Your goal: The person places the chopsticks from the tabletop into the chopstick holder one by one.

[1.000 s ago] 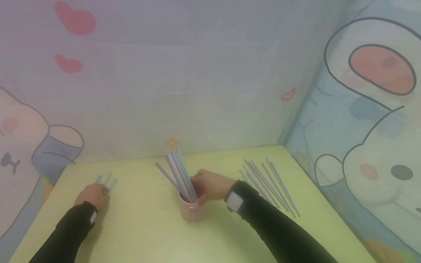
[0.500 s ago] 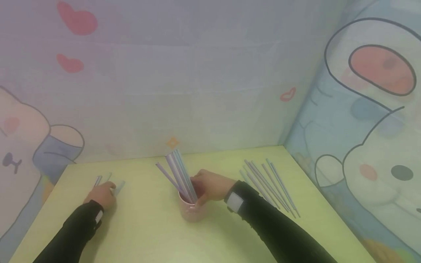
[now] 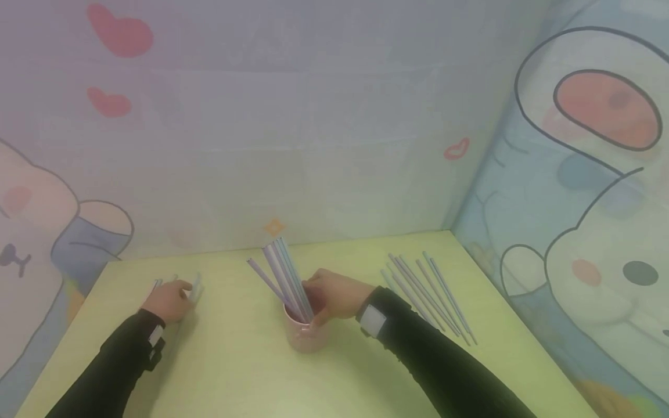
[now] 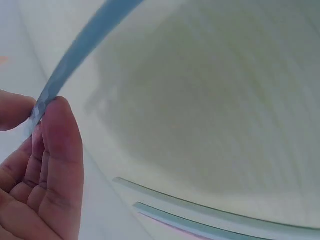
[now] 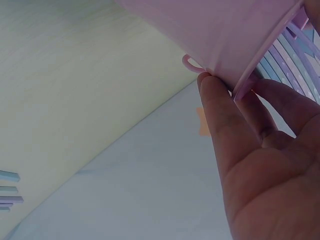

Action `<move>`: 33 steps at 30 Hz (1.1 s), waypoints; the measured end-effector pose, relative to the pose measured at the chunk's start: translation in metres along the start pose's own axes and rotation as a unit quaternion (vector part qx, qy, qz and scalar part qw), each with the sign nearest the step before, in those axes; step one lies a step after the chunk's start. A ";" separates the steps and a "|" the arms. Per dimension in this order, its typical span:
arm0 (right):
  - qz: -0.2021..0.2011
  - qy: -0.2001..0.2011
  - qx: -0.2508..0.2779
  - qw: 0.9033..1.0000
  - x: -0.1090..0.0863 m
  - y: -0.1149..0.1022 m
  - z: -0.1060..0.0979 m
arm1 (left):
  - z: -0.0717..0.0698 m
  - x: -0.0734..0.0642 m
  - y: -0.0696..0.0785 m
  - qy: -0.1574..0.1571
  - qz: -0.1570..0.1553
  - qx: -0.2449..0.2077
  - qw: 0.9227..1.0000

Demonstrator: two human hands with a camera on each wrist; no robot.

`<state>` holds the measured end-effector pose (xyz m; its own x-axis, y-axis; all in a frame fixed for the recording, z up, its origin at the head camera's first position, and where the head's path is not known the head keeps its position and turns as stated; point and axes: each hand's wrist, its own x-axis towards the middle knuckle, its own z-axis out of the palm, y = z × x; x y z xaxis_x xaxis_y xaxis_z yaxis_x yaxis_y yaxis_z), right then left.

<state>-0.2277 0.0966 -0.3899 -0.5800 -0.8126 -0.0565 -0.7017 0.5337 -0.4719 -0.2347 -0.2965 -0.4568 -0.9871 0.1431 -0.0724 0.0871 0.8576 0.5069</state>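
My left hand pinches a pale blue chopstick near its textured end, between thumb and fingertips. In the head view this chopstick slants up at the hand's right side. Other chopsticks lie on the table close to the left hand, mostly hidden by it in the head view. Mid-table stands a pink cup with a small loop on its side. A bundle of pastel chopsticks leans left inside it. My right hand grips the cup's rim from the right, some fingers inside and one outside.
Several more chopsticks lie loosely fanned on the right side of the pale yellow table, beyond the right forearm. A cloth wall with printed hearts rises along the back edge, and cartoon-printed walls flank both sides.
The left hand has moved right and picked up the pale blue chopstick, which now stands more upright beside it. Right hand and cup have stayed in place.
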 end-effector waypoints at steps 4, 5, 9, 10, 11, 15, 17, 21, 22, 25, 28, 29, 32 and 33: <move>-0.001 -0.003 0.007 1.000 0.000 -0.003 -0.001 | -0.008 -0.002 0.003 0.003 -0.004 -0.040 0.999; -0.001 -0.003 0.006 1.000 0.000 -0.004 -0.001 | -0.009 -0.002 0.003 0.003 -0.006 -0.051 0.999; -0.005 -0.003 -0.001 1.000 0.000 -0.005 -0.002 | -0.018 -0.003 0.008 0.010 -0.006 -0.074 0.997; -0.005 -0.002 -0.001 1.000 0.000 -0.004 -0.002 | -0.020 -0.003 0.010 0.014 -0.006 -0.079 0.997; -0.006 -0.002 0.001 1.000 0.000 -0.004 -0.002 | -0.023 -0.004 0.013 0.017 -0.005 -0.084 0.996; -0.012 0.001 0.022 1.000 0.000 -0.003 0.000 | -0.030 -0.007 0.022 0.033 0.001 -0.098 0.995; -0.014 0.001 0.029 0.999 0.001 -0.003 0.000 | -0.032 -0.009 0.026 0.041 0.006 -0.103 0.994; -0.005 0.000 0.032 0.999 0.001 -0.004 -0.001 | -0.036 -0.012 0.036 0.054 0.017 -0.116 0.992; -0.002 0.000 0.029 1.000 0.001 -0.004 -0.001 | -0.038 -0.013 0.039 0.056 0.019 -0.119 0.991; 0.013 0.001 0.024 1.000 0.000 -0.004 -0.001 | -0.043 -0.017 0.048 0.057 0.023 -0.124 0.990; 0.026 0.002 0.028 0.999 -0.001 -0.004 -0.001 | -0.047 -0.020 0.057 0.060 0.031 -0.135 0.989; 0.030 0.002 0.031 0.999 -0.002 -0.003 -0.001 | -0.048 -0.021 0.060 0.063 0.035 -0.140 0.988; 0.037 0.002 0.036 0.999 -0.003 -0.002 0.000 | -0.053 -0.026 0.073 0.070 0.046 -0.162 0.983; 0.036 0.002 0.037 0.999 -0.003 -0.001 0.000 | -0.054 -0.027 0.078 0.073 0.049 -0.169 0.982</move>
<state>-0.2251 0.0983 -0.3896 -0.6295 -0.7718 -0.0894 -0.6257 0.5718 -0.5307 -0.2085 -0.2605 -0.3691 -0.9871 0.1229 0.1025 0.1573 0.6271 0.7629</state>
